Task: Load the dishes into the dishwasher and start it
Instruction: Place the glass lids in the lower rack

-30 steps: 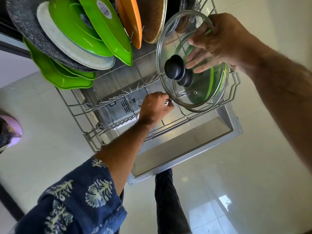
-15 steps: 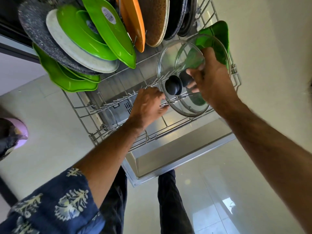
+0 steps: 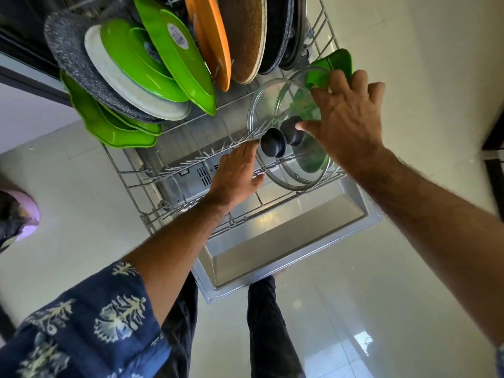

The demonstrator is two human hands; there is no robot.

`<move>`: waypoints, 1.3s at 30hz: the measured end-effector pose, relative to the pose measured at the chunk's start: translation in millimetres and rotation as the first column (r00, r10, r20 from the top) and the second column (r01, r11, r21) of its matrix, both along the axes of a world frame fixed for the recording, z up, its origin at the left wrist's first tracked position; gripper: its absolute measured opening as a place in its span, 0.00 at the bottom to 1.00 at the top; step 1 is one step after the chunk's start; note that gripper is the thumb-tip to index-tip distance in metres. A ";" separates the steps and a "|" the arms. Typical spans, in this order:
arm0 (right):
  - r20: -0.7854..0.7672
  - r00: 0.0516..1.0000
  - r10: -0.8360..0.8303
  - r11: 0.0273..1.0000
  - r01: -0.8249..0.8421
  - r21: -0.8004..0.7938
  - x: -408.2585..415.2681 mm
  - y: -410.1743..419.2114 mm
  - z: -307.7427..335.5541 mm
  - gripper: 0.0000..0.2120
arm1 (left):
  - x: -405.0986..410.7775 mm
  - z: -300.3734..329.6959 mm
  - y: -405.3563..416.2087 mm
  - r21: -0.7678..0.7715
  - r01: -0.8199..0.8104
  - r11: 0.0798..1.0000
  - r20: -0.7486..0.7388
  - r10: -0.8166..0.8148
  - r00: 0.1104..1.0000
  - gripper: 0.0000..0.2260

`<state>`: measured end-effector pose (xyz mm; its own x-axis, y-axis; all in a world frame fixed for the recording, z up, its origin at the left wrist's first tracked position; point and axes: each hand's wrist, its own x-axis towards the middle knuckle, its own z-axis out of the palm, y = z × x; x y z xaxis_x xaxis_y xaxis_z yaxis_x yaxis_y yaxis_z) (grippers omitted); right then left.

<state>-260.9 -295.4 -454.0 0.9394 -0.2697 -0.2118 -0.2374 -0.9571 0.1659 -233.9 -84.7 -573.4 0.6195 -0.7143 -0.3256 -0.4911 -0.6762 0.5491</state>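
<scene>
Plates [image 3: 169, 66] racked at 11 o'clock. Left hand [image 3: 236, 177], fingers straight, steadies tines beside front glass lid [image 3: 275, 110]. Right hand [image 3: 346, 121], fingers spread loose, thumb touching rear knob [image 3: 293, 130], grasps nothing. Advice: seat both rims between tines before letting go, keep lids upright.

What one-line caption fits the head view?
Both hands, left hand and right hand, steady two glass lids upright in the dishwasher rack.

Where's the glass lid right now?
The glass lid stands on edge at the rack's right end, between the left hand and right hand, right of the orange plate.
</scene>
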 end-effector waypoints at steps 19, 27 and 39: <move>0.043 0.935 0.352 0.895 -0.350 0.276 -80.4 129.7 225.1 0.46 | -68.7 335.8 130.7 0.285 -0.220 0.933 0.315 0.126 0.941 0.38; 0.166 0.766 0.621 0.720 -0.642 0.265 -95.6 272.3 347.1 0.44 | -152.9 473.8 279.3 0.295 -0.456 0.840 0.461 0.293 0.837 0.36; 0.343 0.377 0.860 0.356 -0.926 0.126 -128.6 606.1 476.4 0.39 | -328.5 586.3 594.9 0.110 -0.894 0.435 0.590 0.695 0.411 0.32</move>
